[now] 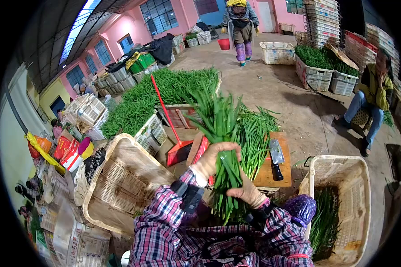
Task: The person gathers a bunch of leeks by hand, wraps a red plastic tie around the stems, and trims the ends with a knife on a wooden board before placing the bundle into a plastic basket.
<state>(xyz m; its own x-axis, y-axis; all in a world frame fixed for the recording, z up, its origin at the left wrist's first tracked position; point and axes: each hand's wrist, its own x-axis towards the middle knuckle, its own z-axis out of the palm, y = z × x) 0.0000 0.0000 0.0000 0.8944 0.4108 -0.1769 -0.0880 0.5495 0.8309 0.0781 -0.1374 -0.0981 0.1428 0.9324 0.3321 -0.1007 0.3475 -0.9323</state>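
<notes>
Upright in front of me is a bunch of long flat leaves like garlic chives (pixel 220 120). My left hand (pixel 213 159) is closed around its middle. Lower down, my right hand (pixel 248 189) grips the bunch from the right side, thumb pointing up; its fingers are partly hidden by the leaves. Behind and right of the bunch, more loose chives (pixel 256 138) lie on a wooden board (pixel 267 175). A knife (pixel 276 158) with a broad blade and black handle rests on that board.
An open plastic crate (pixel 116 153) tilts at my left; another crate (pixel 365 196) with some greens stands at my right. Ahead are a red broom (pixel 179 149) and crates heaped with greens (pixel 147 95). A seated person (pixel 370 95) is at right; another person (pixel 241 26) stands farther back near a red bucket (pixel 224 44).
</notes>
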